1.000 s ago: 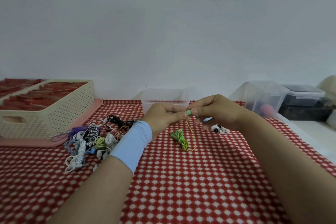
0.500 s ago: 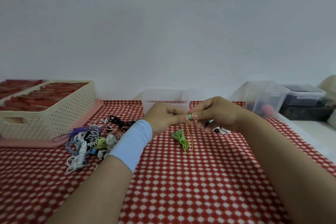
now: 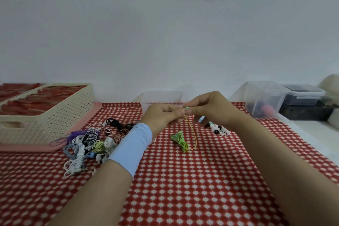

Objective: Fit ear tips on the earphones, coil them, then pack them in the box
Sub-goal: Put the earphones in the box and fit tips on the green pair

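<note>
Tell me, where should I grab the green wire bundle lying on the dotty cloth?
Pinch the green wire bundle across its narrow middle, coming straight down from above. It lies flat on the cloth and is long and thin, so fingers fit either side. Stay clear of its lower end, where the yellow wire loops upward.

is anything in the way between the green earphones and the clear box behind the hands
Nothing visible does. The left hand and right hand pinch the green earphones just in front of the clear box, with no other thing showing between them.
</note>
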A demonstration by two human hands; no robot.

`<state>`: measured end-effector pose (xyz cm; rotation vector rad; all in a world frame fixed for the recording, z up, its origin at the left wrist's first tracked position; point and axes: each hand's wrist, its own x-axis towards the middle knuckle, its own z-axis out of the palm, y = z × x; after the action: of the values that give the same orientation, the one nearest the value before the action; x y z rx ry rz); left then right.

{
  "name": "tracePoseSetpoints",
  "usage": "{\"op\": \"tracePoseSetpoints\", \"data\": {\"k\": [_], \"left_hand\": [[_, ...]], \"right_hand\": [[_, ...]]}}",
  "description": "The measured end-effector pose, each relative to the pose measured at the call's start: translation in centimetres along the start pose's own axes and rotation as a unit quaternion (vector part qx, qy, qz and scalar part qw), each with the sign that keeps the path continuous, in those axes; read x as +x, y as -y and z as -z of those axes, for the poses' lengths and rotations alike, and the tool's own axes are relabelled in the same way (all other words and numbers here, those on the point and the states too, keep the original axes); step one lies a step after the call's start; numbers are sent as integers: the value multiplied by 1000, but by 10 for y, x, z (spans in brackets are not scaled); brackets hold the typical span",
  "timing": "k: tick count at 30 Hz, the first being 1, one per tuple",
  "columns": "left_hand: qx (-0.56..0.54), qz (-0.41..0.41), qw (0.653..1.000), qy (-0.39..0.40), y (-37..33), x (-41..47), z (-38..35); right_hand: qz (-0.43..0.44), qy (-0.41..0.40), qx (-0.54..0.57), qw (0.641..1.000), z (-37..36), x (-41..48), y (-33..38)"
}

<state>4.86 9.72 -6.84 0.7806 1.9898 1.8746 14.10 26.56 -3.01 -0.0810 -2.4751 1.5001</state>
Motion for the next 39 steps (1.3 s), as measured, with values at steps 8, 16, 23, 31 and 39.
{"op": "tracePoseSetpoints", "data": {"k": [8, 16, 23, 31, 39], "left_hand": [[-44, 60, 996, 49, 0, -1, 3], [-53, 50, 993, 89, -5, 0, 9], [-9, 16, 995, 98, -7, -1, 14], [-61, 19, 989, 133, -10, -4, 11], [-17, 10, 992, 125, -6, -2, 15]], "right_hand": [[7, 6, -26, 1000, 2, -1, 0], [-41, 62, 79, 994, 6, -7, -2], [-79, 85, 118, 986, 0, -3, -4], [-90, 129, 171, 973, 7, -3, -4], [-93, 114, 130, 981, 6, -2, -4]]}}
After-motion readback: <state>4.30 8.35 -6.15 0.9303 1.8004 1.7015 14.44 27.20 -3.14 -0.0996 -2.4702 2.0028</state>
